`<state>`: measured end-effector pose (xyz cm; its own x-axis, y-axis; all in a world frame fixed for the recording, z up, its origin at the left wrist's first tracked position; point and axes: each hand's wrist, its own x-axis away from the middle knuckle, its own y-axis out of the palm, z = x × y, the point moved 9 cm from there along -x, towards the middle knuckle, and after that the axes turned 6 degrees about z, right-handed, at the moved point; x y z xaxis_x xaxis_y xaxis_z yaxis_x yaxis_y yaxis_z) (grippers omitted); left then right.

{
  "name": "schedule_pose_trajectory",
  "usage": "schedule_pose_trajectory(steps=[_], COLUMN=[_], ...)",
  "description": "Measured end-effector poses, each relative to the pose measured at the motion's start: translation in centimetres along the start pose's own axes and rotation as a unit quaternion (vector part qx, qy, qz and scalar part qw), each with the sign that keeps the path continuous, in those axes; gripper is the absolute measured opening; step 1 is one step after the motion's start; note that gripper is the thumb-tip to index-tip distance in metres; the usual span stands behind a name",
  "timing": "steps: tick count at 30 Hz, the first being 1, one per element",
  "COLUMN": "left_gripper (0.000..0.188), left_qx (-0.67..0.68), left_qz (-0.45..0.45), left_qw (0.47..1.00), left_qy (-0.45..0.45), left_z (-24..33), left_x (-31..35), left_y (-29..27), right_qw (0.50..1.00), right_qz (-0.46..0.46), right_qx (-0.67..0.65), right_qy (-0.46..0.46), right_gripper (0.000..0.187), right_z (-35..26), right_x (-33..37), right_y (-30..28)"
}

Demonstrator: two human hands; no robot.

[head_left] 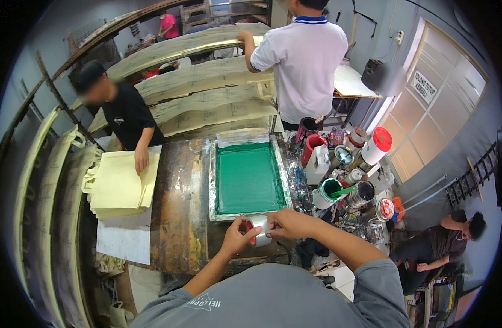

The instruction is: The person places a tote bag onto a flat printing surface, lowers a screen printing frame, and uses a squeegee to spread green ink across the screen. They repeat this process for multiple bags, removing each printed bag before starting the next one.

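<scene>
In front of my body my left hand (238,238) grips a wide roll of silvery tape (261,236) with a red core. The fingers of my right hand (290,224) are closed at the roll's right side, seemingly on the tape's edge; the exact pinch is too small to see. Just beyond both hands lies a screen-printing frame (213,180) with a pale metallic rim. Its mesh (248,180) is coated in green ink.
The frame rests on a stained wooden table (177,218). At left, a person (128,109) touches a stack of pale yellow bags (117,183). Ink tubs (323,195) and cans crowd the right side. Drying racks (207,104) stand behind, near another person (311,60). Someone else (439,246) is at far right.
</scene>
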<state>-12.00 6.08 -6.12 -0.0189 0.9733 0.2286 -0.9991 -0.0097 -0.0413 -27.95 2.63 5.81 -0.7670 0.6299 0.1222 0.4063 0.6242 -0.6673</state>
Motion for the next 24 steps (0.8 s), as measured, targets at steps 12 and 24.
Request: schedule_pose_trajectory(steps=[12, 24], left_gripper=[0.089, 0.075], left_qx=[-0.077, -0.221], left_qz=[-0.042, -0.109], left_qw=[0.984, 0.934], left_qy=[0.158, 0.26], left_z=[5.7, 12.9], left_x=[1.5, 5.5], left_y=[2.6, 7.0], right_qw=[0.984, 0.944], right_qz=[0.143, 0.153], right_qx=[0.104, 0.269], right_qy=[0.023, -0.116], right_gripper=[0.025, 0.03], right_z=[-2.7, -5.0], right_x=[3.0, 5.7], right_y=[-1.4, -1.0])
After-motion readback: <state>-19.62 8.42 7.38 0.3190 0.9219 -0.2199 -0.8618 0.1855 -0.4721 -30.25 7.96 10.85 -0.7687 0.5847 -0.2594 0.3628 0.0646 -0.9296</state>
